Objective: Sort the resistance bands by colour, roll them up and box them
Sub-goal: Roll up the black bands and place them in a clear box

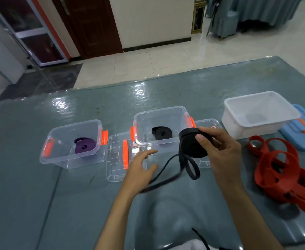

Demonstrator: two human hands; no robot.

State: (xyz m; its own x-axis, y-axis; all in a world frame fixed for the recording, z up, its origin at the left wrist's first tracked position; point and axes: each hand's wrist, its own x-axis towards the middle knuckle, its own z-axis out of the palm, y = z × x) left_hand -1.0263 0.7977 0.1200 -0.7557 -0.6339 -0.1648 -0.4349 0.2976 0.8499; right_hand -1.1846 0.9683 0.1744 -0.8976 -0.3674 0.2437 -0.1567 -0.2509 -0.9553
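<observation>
Black band [193, 143], half rolled, sits pinched in the right hand [218, 148] above the table's [76, 204] near middle, its tail looping down past the spread left hand [140, 168]. Best to keep the coil tight and feed the tail flat, then drop it in the middle box [162, 112]. Glossy grey-green cover; tiled floor beyond.
</observation>
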